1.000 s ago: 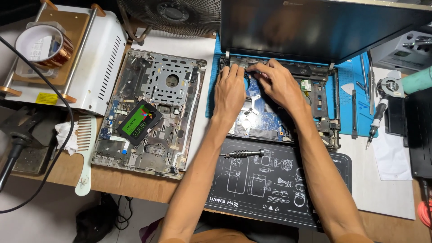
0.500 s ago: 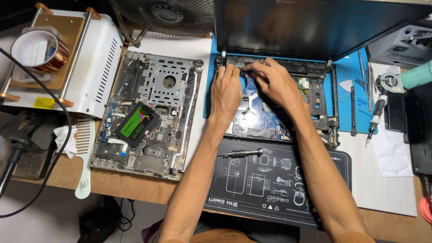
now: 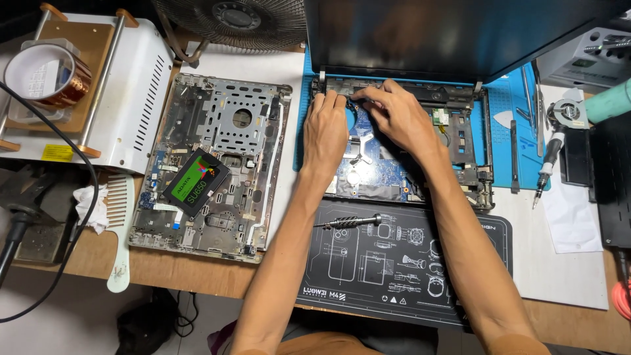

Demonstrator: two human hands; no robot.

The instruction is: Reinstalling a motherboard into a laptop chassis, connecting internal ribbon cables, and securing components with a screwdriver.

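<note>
Together, left hand [image 3: 325,131], right hand [image 3: 397,115] on opened laptop base [image 3: 470,154]

The wooden bench [image 3: 190,273] carries a white machine [image 3: 131,98] far left, a laptop cover panel [image 3: 217,164] beside it, a black mat [image 3: 401,263] near, a blue mat [image 3: 509,105] far right.

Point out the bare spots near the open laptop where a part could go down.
The black mat is bare right of the screwdriver. White sheet below the paper is bare too. The blue mat is crowded with tools, and both hands, left hand, right hand, fill the laptop.
</note>
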